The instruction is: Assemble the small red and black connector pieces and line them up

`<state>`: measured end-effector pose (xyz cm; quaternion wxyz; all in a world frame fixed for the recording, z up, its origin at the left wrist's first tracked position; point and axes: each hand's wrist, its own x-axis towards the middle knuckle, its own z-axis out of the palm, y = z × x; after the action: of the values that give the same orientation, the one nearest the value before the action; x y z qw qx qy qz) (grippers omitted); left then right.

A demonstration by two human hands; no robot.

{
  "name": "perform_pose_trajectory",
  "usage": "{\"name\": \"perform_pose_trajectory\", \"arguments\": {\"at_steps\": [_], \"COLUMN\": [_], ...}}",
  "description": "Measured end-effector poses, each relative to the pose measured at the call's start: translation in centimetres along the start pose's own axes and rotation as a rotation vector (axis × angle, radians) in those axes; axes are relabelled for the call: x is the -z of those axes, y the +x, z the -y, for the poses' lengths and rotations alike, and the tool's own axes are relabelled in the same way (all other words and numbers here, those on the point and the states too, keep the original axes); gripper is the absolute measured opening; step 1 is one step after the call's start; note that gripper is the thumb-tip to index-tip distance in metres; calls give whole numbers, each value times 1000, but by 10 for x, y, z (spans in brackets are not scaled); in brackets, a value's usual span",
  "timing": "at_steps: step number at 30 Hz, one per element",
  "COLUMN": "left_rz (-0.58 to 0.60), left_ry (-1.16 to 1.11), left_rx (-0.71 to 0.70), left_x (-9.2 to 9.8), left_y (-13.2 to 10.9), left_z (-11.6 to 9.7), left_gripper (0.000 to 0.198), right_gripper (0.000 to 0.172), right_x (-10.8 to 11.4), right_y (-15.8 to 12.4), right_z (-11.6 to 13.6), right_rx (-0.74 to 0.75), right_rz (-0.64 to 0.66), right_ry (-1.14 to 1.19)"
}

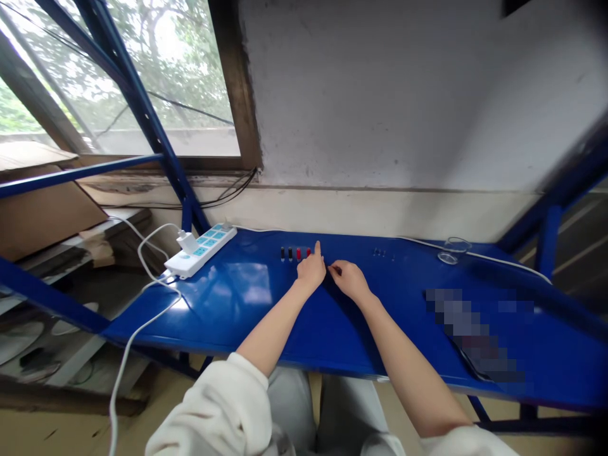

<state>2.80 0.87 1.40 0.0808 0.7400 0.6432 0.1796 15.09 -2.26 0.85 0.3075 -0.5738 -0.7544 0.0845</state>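
- Head view showed me black pieces (pixel 283 254) and red pieces (pixel 299 254) near the bench's (pixel 403 278) far edge.
- Left hand (pixel 311 271), pointing toward that edge, was beside the red pieces; right hand (pixel 350 280) curled nearby.
- Whether either grip was closed, I couldn't tell.

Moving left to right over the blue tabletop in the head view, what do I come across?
White power strip, two small black pieces, left hand, right hand, clear round container.
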Motion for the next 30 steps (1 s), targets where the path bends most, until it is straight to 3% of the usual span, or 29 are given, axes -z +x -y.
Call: {"name": "perform_pose_trajectory", "arguments": {"at_steps": [6, 11, 17, 21, 30], "left_rz": [-54, -117, -41, 6, -19], "left_ry": [-169, -647, -1131, -1216, -1252], "left_rx": [-60, -225, -218, -208, -188], "left_x": [1, 4, 0, 0, -2], "left_y": [2, -7, -23, -27, -26], "left_z": [4, 8, 7, 6, 8], "left_gripper": [28, 20, 19, 20, 26], "right_gripper": [22, 31, 49, 52, 47], "right_x": [-2, 0, -1, -7, -10], "right_y": [0, 1, 0, 1, 5], "right_z": [-2, 1, 7, 6, 6], "right_rx": [-37, -200, -231, -192, -286], "right_rz": [-28, -149, -100, -119, -114], "right_ry": [21, 123, 392, 612, 926]}}
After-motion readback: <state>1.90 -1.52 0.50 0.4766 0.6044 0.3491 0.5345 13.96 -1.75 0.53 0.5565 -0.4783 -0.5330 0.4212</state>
